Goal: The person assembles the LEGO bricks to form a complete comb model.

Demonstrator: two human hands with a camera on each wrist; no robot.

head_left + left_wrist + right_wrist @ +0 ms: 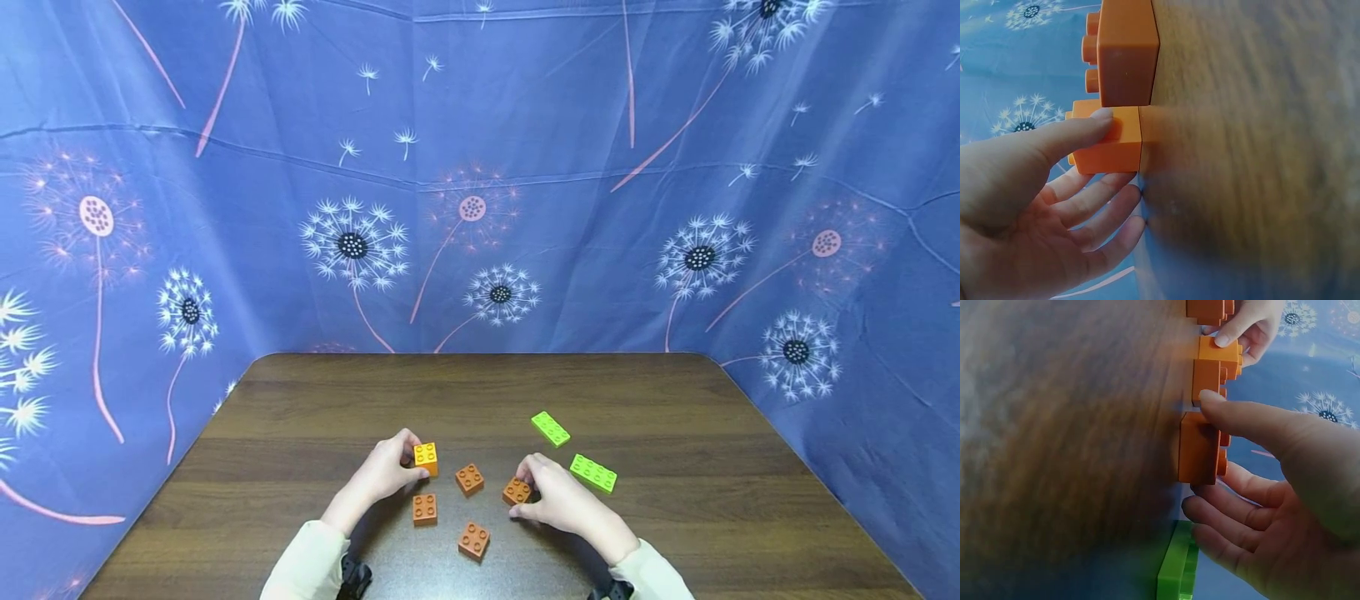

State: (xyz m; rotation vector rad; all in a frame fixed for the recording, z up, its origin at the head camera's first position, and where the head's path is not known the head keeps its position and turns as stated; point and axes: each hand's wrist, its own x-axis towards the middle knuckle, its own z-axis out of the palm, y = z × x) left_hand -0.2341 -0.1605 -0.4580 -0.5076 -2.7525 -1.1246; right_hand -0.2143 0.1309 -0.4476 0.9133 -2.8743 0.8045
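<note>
In the head view my left hand [386,468] holds a yellow-orange toy building brick [425,458] by its side, thumb at the near face and fingers behind. The left wrist view shows the thumb on that brick [1119,140], whose base is at the tabletop. My right hand [558,496] has its thumb and fingers around a brown-orange brick [517,490] on the table, thumb on the near side. Between the hands lie three more brown-orange bricks: one farther back [469,479], one near the left hand [424,509] and one closest to me [474,541].
Two flat bright green studded plates lie beyond the right hand, one farther back [551,428] and one to its right [594,472]. Everything rests on a dark wooden table [300,400]. A blue cloth [585,275] with dandelion prints hangs behind and beside it.
</note>
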